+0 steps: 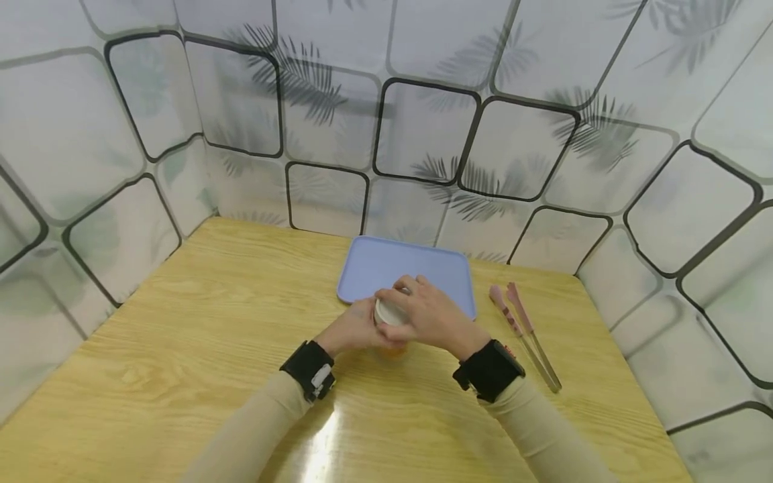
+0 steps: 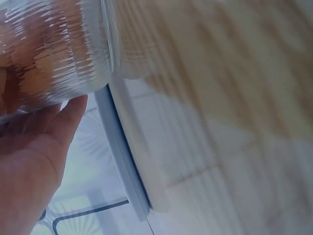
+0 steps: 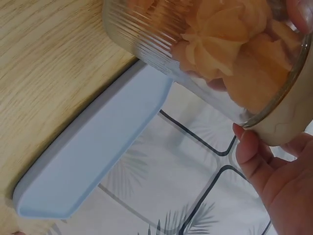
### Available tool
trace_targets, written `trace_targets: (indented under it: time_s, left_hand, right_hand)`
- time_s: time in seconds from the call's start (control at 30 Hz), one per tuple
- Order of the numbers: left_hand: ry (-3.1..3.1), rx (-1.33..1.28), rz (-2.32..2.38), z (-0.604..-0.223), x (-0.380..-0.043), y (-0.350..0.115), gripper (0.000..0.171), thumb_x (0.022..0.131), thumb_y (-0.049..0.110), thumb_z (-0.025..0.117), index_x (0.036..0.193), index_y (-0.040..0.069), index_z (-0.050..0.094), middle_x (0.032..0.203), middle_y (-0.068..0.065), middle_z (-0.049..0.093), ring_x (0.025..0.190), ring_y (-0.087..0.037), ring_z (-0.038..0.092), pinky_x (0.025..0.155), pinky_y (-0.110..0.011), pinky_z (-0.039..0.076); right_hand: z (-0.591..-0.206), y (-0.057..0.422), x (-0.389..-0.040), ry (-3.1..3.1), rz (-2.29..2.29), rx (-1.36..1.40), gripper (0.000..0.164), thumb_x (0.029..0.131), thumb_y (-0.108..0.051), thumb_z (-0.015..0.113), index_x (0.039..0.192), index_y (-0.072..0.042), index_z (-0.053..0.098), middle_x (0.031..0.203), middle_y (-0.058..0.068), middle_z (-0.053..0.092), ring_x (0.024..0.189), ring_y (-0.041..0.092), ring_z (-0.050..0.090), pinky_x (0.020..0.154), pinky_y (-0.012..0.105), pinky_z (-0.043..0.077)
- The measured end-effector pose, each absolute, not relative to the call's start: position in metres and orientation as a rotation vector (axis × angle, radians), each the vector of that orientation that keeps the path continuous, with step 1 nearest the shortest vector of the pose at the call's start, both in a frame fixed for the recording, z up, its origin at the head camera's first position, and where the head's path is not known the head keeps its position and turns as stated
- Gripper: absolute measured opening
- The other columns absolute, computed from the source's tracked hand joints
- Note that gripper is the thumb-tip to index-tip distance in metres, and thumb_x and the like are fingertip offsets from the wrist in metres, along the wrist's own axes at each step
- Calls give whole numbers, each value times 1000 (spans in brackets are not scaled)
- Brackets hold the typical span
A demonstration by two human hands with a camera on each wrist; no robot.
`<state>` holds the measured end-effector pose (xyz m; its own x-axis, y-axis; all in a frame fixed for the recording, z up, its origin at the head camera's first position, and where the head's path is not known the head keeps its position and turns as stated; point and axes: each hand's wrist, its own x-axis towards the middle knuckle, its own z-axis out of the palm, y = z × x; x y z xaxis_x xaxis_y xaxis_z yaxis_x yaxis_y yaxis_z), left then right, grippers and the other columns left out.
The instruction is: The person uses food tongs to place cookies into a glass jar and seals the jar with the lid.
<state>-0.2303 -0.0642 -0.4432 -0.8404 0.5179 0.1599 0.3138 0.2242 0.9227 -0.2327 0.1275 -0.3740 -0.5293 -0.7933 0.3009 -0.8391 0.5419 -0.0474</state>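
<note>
A ribbed clear jar [image 3: 146,44] holds several orange-brown piped cookies [image 3: 220,36]. Its pale lid [image 1: 389,314] is on the jar's mouth, seen from above in the head view. My left hand [image 1: 356,327] grips the side of the jar, with the fingers curled under its wall in the left wrist view. Over the top, my right hand [image 1: 436,316] holds the lid, thumb and fingers bent around its rim. The jar's lower part is mostly hidden by the hands in the head view, and I cannot tell whether its base touches the table.
Behind the hands, a light blue tray [image 1: 374,258] lies on the wooden table [image 1: 199,335]. To the right lie pink-ended metal tongs [image 1: 534,339], spread apart. A patterned curtain [image 1: 338,134] borders the table's back and sides.
</note>
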Motion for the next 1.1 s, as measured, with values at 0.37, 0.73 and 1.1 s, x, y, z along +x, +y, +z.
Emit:
trace_targets:
  time_s: [0.37, 0.73, 1.1]
  left_hand:
    - [2236, 732, 1702, -444, -227, -55, 88, 79, 17, 87, 152, 9, 40, 134, -9, 62, 118, -22, 60, 99, -38, 51]
    - [2232, 687, 1695, -447, -224, -68, 92, 82, 20, 86, 157, 12, 34, 137, -8, 59, 120, -23, 58, 101, -40, 50]
    - [2227, 715, 1598, -438, -225, -83, 102, 83, 29, 87, 161, 12, 23, 154, -11, 45, 138, -29, 47, 113, -49, 40]
  right_hand:
    - [-374, 137, -232, -2671, 526, 1237, 54, 82, -44, 78, 131, -24, 69, 120, 9, 65, 106, 29, 59, 82, 42, 51]
    - [-381, 129, -234, -2650, 587, 1279, 55, 83, -44, 77, 133, -25, 69, 121, 9, 65, 103, 26, 58, 79, 38, 50]
    - [-376, 137, -238, -2714, 659, 1361, 66, 89, -45, 77, 147, -20, 57, 135, 12, 61, 118, 32, 58, 92, 46, 50]
